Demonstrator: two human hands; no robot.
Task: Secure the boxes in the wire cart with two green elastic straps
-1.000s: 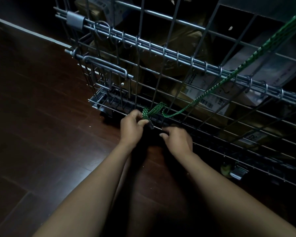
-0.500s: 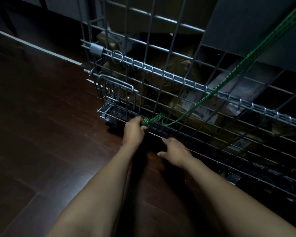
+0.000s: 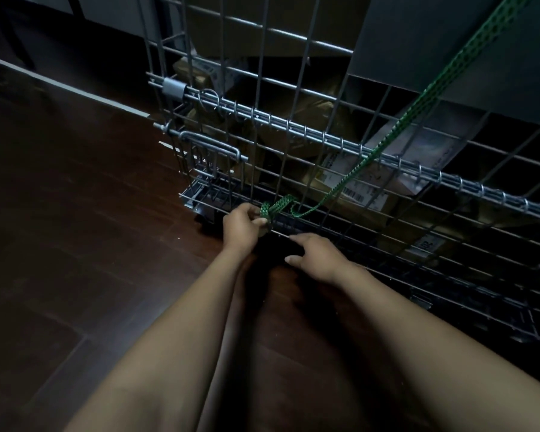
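Green strap [image 3: 430, 88] pinched by the left hand [image 3: 242, 226] at the wire cart [image 3: 325, 141]'s lower rail — right hand [image 3: 317, 255] loose, seemingly empty, at frame centre.

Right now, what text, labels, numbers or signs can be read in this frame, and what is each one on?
No text can be read with certainty.
White shipping label on a box inside the wire cart: barcode and print, too small and dim.
Small label on a lower box: a few characters, too blurred.
Pale label on an upper-left box: blurred.

Boxes [image 3: 349, 182] inside wire cart [image 3: 293, 126]; strap [image 3: 418, 101] across front; cart on floor [image 3: 75, 213].
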